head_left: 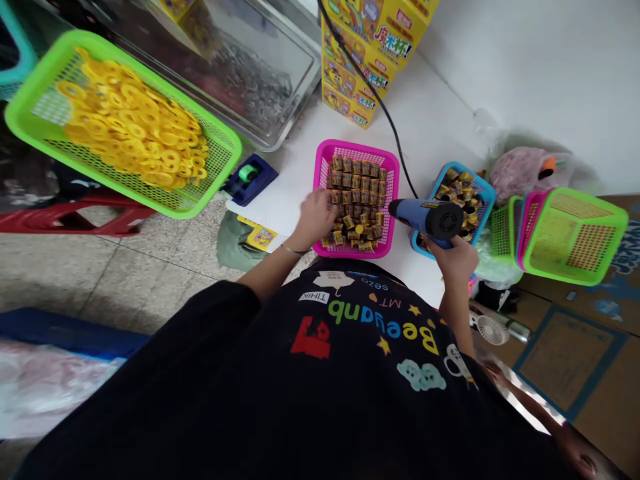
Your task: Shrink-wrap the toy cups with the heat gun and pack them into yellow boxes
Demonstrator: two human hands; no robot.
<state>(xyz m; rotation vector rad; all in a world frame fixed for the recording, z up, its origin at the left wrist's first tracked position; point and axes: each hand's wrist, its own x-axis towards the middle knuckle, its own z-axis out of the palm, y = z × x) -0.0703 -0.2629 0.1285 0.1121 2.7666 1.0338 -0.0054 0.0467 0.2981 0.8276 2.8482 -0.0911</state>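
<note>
Head view: the left hand (315, 217), half curled, rests on small yellow-wrapped cups (355, 200) in a magenta mesh basket (357, 148) on the white worktop (430, 113), any hold unclear; the right hand (453, 260) closes round a blue heat gun (425, 217) just right of the basket.

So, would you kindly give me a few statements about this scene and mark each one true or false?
1. The right hand holds a blue heat gun over the blue-rimmed basket. True.
2. The left hand touches small packs in the blue-rimmed basket. False: the small packs it touches lie in the pink basket.
3. The green basket at the upper left holds yellow rings. True.
4. The tape dispenser stands to the right of the pink basket. False: it stands to the left of the pink basket.
</note>
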